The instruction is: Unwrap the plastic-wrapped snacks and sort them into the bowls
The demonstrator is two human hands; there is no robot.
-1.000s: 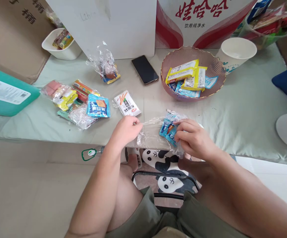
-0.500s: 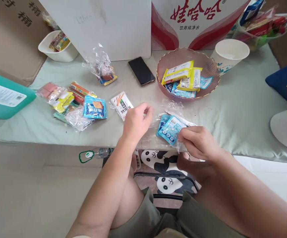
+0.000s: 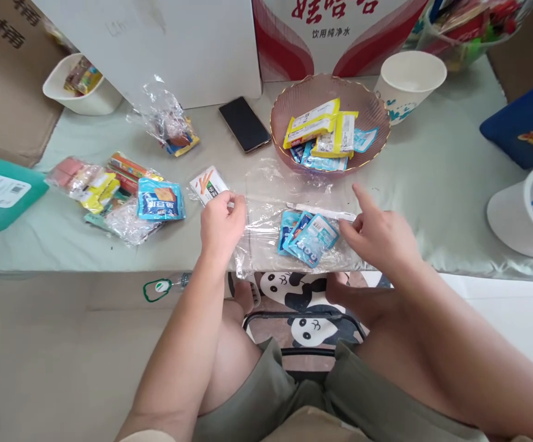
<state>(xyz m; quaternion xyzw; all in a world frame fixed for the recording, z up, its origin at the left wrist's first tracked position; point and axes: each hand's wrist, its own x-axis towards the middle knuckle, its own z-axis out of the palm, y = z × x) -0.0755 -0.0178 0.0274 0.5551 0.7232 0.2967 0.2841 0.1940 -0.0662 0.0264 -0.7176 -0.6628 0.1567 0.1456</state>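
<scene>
My left hand point(image 3: 222, 224) is closed in a pinch at the left side of a clear plastic bag point(image 3: 261, 209) spread flat on the cloth. A white packet with a carrot-stick picture point(image 3: 207, 184) lies just beyond that hand. Several blue snack packets point(image 3: 314, 240) sit overlapped on the bag, fanned a little. My right hand point(image 3: 383, 236) is beside them, its index finger stretched out and its thumb apart, close to the packets' right edge. Its other fingers are curled. A thin white strip point(image 3: 321, 212) lies behind the packets.
A pink glass bowl point(image 3: 376, 147) holds yellow and blue packets. Around it are a phone point(image 3: 245, 124), a paper cup point(image 3: 408, 83) and a white tub point(image 3: 519, 221). Left stand a snack pile point(image 3: 160, 199), a bagged snack point(image 3: 178, 135), a white container point(image 3: 105, 101) and a green container point(image 3: 3, 190).
The clear bag is now spread wider, toward the left. My right hand has let go of the blue packets, which are more fanned out, and its index finger is extended. The view has shifted slightly.
</scene>
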